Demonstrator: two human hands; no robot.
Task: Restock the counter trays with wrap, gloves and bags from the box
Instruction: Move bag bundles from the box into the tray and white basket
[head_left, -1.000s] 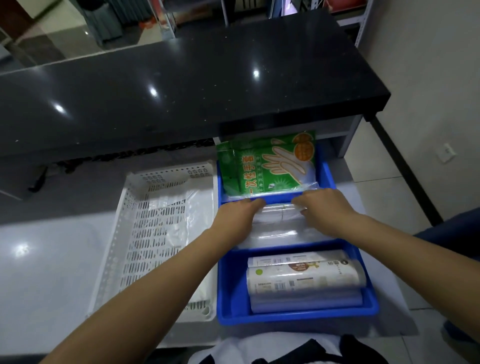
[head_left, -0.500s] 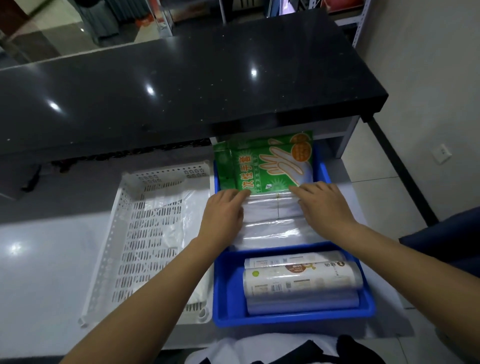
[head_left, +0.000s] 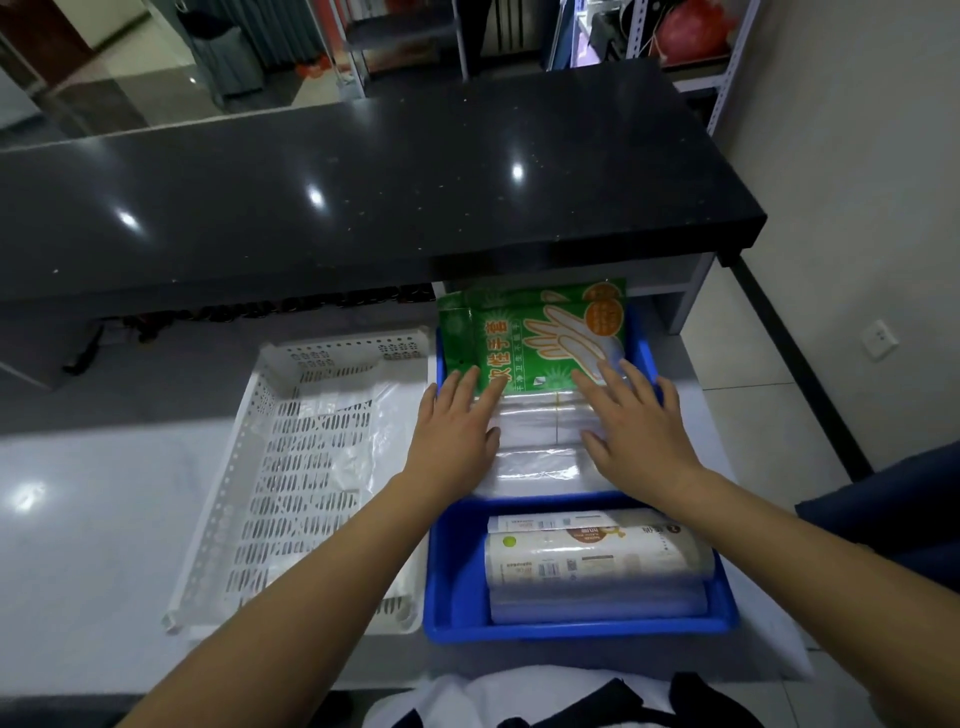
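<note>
A blue tray (head_left: 447, 577) sits on the white counter. At its far end lies a green pack of gloves (head_left: 530, 332). A stack of clear plastic bags (head_left: 540, 441) fills the middle, and rolls of wrap (head_left: 592, 556) lie at the near end. My left hand (head_left: 452, 436) lies flat with straight fingers on the left side of the clear bags, its fingertips on the glove pack's near edge. My right hand (head_left: 639, 426) lies flat on the right side, fingers spread and reaching onto the glove pack.
A white perforated tray (head_left: 249, 467) with thin clear bags in it stands left of the blue tray. A black countertop (head_left: 363, 197) overhangs the far end of both trays. The floor and a wall socket (head_left: 878, 340) are at the right.
Both hands have slid forward over the clear bags and flattened, with fingertips now on the glove pack's near edge. The camera view shifted slightly.
</note>
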